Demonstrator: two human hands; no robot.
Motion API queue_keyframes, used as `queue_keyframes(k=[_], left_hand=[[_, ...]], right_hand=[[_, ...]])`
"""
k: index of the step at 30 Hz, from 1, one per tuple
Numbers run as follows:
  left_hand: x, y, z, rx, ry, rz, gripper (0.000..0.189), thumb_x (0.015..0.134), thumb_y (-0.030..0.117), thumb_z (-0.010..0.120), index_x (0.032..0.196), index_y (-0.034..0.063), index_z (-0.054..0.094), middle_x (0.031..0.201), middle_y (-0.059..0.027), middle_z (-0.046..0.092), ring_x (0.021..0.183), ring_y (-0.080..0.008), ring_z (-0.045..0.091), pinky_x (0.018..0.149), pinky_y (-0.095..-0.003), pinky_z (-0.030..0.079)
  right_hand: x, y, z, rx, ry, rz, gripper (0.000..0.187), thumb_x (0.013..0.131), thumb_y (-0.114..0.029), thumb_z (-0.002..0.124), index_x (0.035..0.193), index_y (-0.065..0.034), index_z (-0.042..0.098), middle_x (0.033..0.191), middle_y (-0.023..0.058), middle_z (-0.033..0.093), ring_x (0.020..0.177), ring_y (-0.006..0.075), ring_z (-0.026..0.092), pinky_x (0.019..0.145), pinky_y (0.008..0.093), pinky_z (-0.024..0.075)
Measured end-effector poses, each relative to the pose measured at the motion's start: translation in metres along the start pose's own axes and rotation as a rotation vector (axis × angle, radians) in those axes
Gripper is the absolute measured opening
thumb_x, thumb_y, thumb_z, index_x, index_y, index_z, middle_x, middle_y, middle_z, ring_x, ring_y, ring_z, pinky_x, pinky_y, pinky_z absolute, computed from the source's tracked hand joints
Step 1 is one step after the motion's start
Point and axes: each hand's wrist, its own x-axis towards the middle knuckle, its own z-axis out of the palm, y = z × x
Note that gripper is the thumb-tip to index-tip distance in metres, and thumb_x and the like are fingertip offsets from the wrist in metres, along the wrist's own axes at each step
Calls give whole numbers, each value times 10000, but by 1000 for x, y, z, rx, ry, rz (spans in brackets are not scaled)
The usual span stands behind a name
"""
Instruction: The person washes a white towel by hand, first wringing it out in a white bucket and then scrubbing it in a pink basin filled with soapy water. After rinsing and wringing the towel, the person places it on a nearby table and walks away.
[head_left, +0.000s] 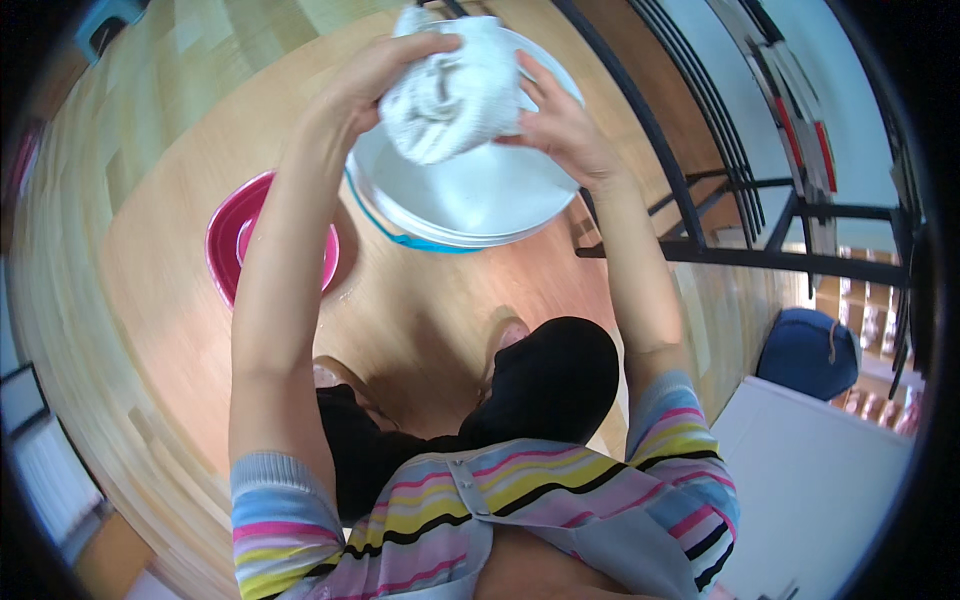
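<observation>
A bunched, folded white cloth (454, 94), towel-like in texture, is held above a large white bucket (480, 199). My left hand (386, 71) grips the cloth from the left, its thumb lying across the top. On the right side, my right hand (559, 124) cups the cloth with spread, curved fingers, the lower ones against its edge. The bucket has a light blue handle (420, 241) hanging down on the near side. Its inside looks white and smooth where visible; the cloth and hands hide the far part.
A pink basin (225, 240) stands on the wooden floor board (172, 195) left of the bucket, partly behind my left forearm. A black metal rack frame (667, 150) rises close on the right. Farther right are a dark blue stool or pouf (810, 352) and a white surface (810, 472).
</observation>
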Motion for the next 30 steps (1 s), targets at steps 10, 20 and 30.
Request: queue_keyframes(k=[10, 20, 30], left_hand=[[-65, 62, -177, 775, 569, 383, 630, 779, 469, 657, 1159, -17, 531, 1023, -102, 602, 902, -181, 573, 787, -304, 457], [-275, -215, -296, 493, 849, -597, 694, 767, 434, 699, 1214, -48, 476, 973, -160, 634, 764, -196, 638, 612, -315, 539], [-271, -277, -241, -75, 1043, -264, 237, 851, 94, 599, 1058, -21, 581, 944, -90, 644, 792, -139, 609, 686, -258, 498]], right_hand=[[20, 1, 2, 472, 609, 167, 354, 905, -209, 488, 1181, 13, 497, 1148, 165, 567, 1096, 273, 539, 945, 454, 443], [35, -21, -21, 241, 888, 74, 388, 915, -228, 431, 1202, 28, 482, 1183, 202, 550, 1091, 341, 540, 939, 510, 433], [44, -16, -9, -41, 866, 334, 381, 895, -263, 443, 1113, 33, 547, 1087, 149, 608, 979, 285, 599, 868, 418, 479]])
